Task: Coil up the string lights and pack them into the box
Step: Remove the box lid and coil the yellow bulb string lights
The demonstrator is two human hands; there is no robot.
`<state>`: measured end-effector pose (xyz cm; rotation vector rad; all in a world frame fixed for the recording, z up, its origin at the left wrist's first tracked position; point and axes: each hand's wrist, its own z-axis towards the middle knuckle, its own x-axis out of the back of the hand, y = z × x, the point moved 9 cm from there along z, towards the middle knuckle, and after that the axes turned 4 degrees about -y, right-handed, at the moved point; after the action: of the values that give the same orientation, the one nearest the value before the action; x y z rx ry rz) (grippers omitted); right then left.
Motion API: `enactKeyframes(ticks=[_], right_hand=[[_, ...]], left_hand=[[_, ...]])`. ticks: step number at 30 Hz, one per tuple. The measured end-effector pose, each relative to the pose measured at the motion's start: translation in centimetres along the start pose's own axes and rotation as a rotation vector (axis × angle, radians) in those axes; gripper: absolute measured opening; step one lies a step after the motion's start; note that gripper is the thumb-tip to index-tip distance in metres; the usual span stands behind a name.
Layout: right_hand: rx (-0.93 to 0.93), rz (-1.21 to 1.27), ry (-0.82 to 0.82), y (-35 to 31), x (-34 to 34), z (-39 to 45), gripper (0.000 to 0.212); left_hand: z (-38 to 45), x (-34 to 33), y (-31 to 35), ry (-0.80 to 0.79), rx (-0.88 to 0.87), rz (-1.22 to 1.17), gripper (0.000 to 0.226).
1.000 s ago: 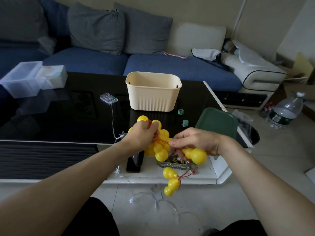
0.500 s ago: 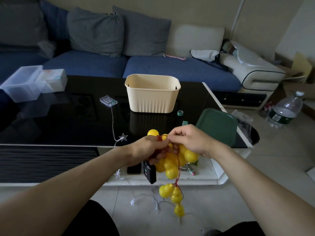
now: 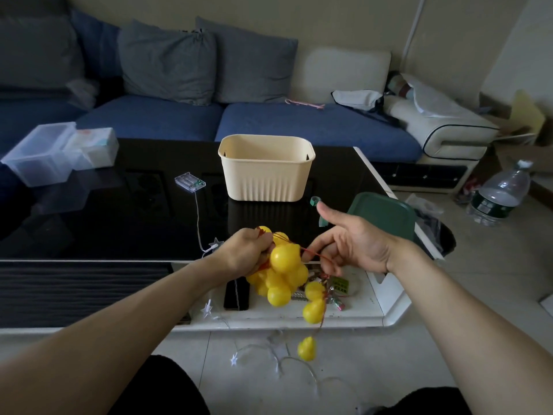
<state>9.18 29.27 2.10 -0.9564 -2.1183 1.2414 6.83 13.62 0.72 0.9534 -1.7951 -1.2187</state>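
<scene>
Head view: my left hand (image 3: 244, 253) grips the bunched yellow round-bulb string lights on red wire (image 3: 282, 272), three bulbs dangling toward six o'clock. My right hand (image 3: 348, 244), at three o'clock of the bunch, pinches the red wire, thumb raised. At twelve o'clock, well apart, the cream ribbed plastic box (image 3: 266, 169) stands on the black glossy table (image 3: 119, 217).

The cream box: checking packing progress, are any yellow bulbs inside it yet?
No. The yellow bulbs hang bunched in the left hand, in front of the cream box.
</scene>
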Motion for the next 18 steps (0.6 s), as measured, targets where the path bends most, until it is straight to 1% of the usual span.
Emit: enactKeyframes(ticks=[1,2,3,5,6,7,10,12,15,18], right_hand=[[0.009,0.002,0.000,0.1,0.3,-0.1,0.092],[0.024,0.015,0.010,0.2,0.5,-0.2,0.085],[0.046,0.034,0.031,0.1,0.8,-0.4,0.072],[0.094,0.025,0.094,-0.1,1.4,-0.4,0.041],[0.115,-0.007,0.142,-0.2,1.7,-0.4,0.030],[0.132,-0.047,0.199,-0.4,2.1,-0.4,0.023],[0.175,-0.161,0.396,-1.2,3.1,-1.0,0.021],[0.236,-0.190,0.555,-2.2,3.8,-1.8,0.022],[0.375,-0.110,0.804,-3.4,5.2,-3.2,0.022],[0.502,-0.157,0.931,-4.9,4.7,-3.7,0.022]], left_hand=[[0.1,0.7,0.1,0.041,-0.010,0.005,0.041],[0.1,1.4,0.1,0.082,-0.017,0.016,0.041],[0.1,2.1,0.1,0.124,-0.021,0.027,0.040],[0.0,3.4,-0.1,0.205,-0.017,0.018,0.040],[-0.1,3.8,-0.2,0.226,-0.014,-0.003,0.039],[-0.1,3.9,-0.2,0.230,-0.015,-0.033,0.039],[0.1,3.5,-0.3,0.181,-0.002,-0.176,0.039],[0.2,2.6,-0.7,0.108,0.047,-0.242,0.039],[0.0,0.7,-1.2,-0.016,0.124,-0.146,0.039],[-0.2,-1.0,-1.2,-0.088,0.148,-0.058,0.039]])
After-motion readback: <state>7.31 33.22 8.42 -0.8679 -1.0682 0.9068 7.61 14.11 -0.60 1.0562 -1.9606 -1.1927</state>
